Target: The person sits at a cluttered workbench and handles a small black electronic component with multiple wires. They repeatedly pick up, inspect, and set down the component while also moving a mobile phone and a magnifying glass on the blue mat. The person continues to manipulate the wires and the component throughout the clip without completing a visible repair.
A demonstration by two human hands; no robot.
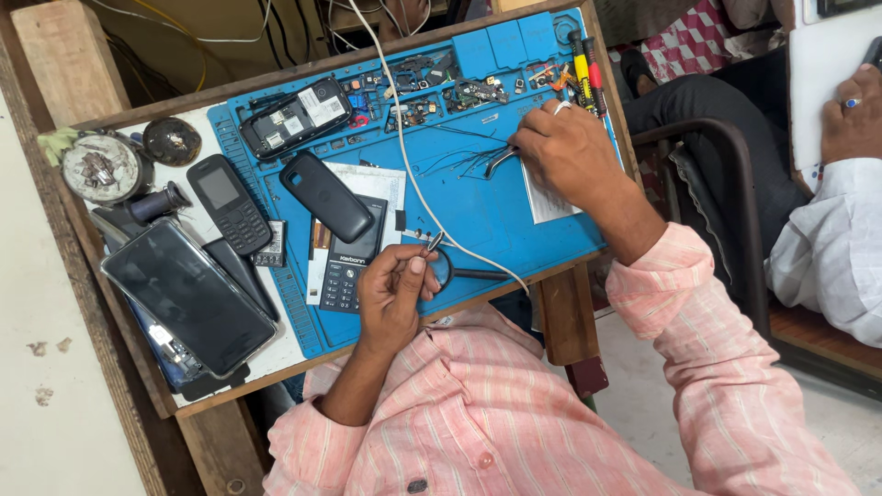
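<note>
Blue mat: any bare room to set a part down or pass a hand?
The blue mat is bare in the middle, between the white cable and the right hand, and along the near edge below that hand. The far trays with small parts are crowded. The left side is packed with phones.

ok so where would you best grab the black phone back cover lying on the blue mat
Grip the black back cover across its narrow width, on the two long edges near the middle. Come from above: it lies flat and slanted on the blue mat, its lower end over the keypad phone.
</note>
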